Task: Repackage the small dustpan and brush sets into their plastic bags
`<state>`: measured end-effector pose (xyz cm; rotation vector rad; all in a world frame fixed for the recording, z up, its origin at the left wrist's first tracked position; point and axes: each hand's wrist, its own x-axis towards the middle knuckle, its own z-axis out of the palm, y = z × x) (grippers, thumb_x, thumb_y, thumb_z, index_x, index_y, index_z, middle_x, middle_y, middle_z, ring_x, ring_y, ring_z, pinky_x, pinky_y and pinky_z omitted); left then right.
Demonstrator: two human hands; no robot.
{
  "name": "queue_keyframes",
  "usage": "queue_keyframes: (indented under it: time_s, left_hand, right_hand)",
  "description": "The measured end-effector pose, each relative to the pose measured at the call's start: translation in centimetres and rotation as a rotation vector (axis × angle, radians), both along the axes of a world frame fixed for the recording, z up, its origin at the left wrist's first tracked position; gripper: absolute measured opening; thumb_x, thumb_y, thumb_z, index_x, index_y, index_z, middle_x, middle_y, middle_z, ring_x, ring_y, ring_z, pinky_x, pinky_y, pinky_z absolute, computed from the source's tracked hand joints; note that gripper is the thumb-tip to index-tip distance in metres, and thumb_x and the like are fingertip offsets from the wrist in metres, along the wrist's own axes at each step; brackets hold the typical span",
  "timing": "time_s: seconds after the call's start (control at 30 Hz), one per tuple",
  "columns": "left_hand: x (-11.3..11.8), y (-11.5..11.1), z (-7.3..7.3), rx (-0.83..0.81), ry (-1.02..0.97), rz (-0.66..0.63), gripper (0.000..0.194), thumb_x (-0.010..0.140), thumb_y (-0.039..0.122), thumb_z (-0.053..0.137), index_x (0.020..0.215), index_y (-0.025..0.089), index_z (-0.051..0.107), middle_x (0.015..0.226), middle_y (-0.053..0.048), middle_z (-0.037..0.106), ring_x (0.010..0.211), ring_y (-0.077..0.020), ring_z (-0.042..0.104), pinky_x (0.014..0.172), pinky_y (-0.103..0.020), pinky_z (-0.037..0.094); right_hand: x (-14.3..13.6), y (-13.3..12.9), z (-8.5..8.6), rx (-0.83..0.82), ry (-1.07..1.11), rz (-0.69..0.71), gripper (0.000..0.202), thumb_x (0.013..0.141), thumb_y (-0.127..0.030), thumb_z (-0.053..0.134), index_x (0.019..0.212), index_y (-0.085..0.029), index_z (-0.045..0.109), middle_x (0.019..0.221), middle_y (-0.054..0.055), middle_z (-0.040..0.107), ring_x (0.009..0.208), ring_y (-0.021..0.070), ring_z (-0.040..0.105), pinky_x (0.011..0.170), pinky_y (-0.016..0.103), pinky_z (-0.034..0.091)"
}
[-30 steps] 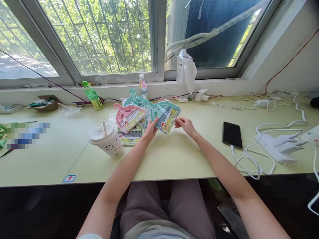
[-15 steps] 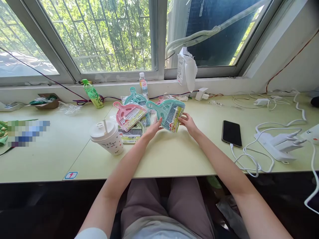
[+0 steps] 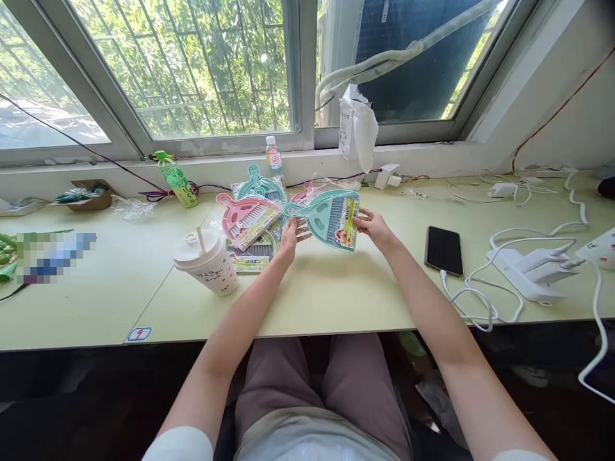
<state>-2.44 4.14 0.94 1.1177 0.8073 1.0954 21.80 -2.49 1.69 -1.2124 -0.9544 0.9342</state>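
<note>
My right hand (image 3: 375,227) grips the labelled end of a teal mini dustpan-and-brush set (image 3: 329,218), held tilted above the pale green table (image 3: 336,288). My left hand (image 3: 291,234) is under the set's left side, fingers spread, touching near its handle. Just left lies a pile of similar sets: a pink one (image 3: 245,218) on top, another teal one (image 3: 262,187) behind, one more underneath.
A white lidded cup with a straw (image 3: 207,261) stands left of the pile. A black phone (image 3: 444,250) on a cable lies to the right, with white chargers and cords (image 3: 533,275) beyond. Two bottles (image 3: 177,180) and a white bag (image 3: 358,131) are by the window sill.
The teal set has been lifted off the pile and turned more upright, moving right and up. My right hand closed on its labelled end; my left hand opened under it.
</note>
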Motion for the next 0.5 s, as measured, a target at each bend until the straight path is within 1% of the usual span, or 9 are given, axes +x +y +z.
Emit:
queue_keyframes:
  time_s: [0.07,0.13,0.2,0.27,0.33,0.4,0.43,0.5]
  left_hand:
    - [-0.2,-0.1,0.2,-0.008,0.003,-0.008,0.056,0.093,0.067,0.05,0.116,0.018,0.063,0.126,-0.014,0.066,0.099,-0.0229,0.07,0.083,-0.039,0.061]
    - [-0.4,-0.2,0.6,-0.001,0.009,-0.016,0.061,0.091,0.07,0.05,0.122,0.019,0.062,0.129,-0.015,0.064,0.103,-0.0243,0.069,0.083,-0.04,0.061]
    - [-0.8,-0.2,0.9,0.053,0.002,-0.005,0.064,0.09,0.071,0.049,0.128,0.021,0.062,0.131,-0.013,0.064,0.112,-0.0249,0.066,0.087,-0.038,0.059]
    - [-1.2,-0.2,1.3,0.143,0.006,-0.022,0.065,0.09,0.073,0.047,0.13,0.024,0.063,0.131,-0.011,0.066,0.116,-0.0247,0.064,0.089,-0.036,0.057]
    - [-1.5,-0.1,1.4,0.222,0.063,-0.095,0.064,0.089,0.072,0.048,0.125,0.023,0.067,0.125,-0.01,0.07,0.11,-0.0249,0.067,0.089,-0.036,0.054]
    - [-1.5,0.0,1.1,0.29,0.164,-0.169,0.058,0.083,0.067,0.06,0.114,0.019,0.072,0.113,-0.01,0.074,0.1,-0.0241,0.069,0.089,-0.035,0.052]
    - [-1.4,0.0,0.9,0.315,0.207,-0.178,0.054,0.08,0.063,0.067,0.108,0.018,0.074,0.107,-0.01,0.076,0.094,-0.0231,0.07,0.088,-0.034,0.052]
    - [-1.3,0.1,0.5,0.332,0.251,-0.139,0.045,0.075,0.055,0.073,0.098,0.016,0.075,0.097,-0.01,0.076,0.083,-0.0206,0.07,0.082,-0.032,0.052]
  right_hand:
    - [0.5,-0.2,0.1,-0.009,-0.012,-0.003,0.08,0.04,-0.053,0.096,0.108,-0.02,0.069,0.087,0.007,0.078,0.068,0.0161,0.063,0.06,0.028,0.044]
    - [1.1,-0.4,0.3,-0.015,-0.023,-0.003,0.081,0.041,-0.052,0.095,0.111,-0.019,0.07,0.087,0.007,0.077,0.067,0.0153,0.062,0.058,0.028,0.042]
    - [1.8,-0.7,0.5,-0.023,-0.05,0.013,0.081,0.043,-0.051,0.095,0.113,-0.019,0.07,0.086,0.006,0.077,0.064,0.0138,0.059,0.056,0.027,0.039]
    - [2.3,-1.1,0.8,-0.035,-0.097,0.049,0.079,0.047,-0.048,0.094,0.116,-0.018,0.071,0.085,0.006,0.077,0.062,0.0123,0.055,0.054,0.027,0.035]
    - [2.5,-1.5,1.1,-0.055,-0.149,0.088,0.077,0.05,-0.045,0.093,0.118,-0.017,0.071,0.083,0.006,0.076,0.059,0.0113,0.051,0.052,0.026,0.033]
    - [2.2,-1.9,1.4,-0.088,-0.196,0.128,0.076,0.051,-0.041,0.093,0.119,-0.016,0.072,0.08,0.006,0.076,0.059,0.0112,0.05,0.051,0.026,0.031]
    - [2.1,-2.0,1.5,-0.106,-0.215,0.144,0.075,0.052,-0.04,0.093,0.12,-0.015,0.072,0.079,0.006,0.076,0.059,0.0115,0.051,0.051,0.026,0.031]
    - [1.8,-2.2,1.7,-0.131,-0.24,0.17,0.074,0.053,-0.039,0.092,0.12,-0.015,0.072,0.079,0.006,0.076,0.06,0.0118,0.051,0.051,0.026,0.032]
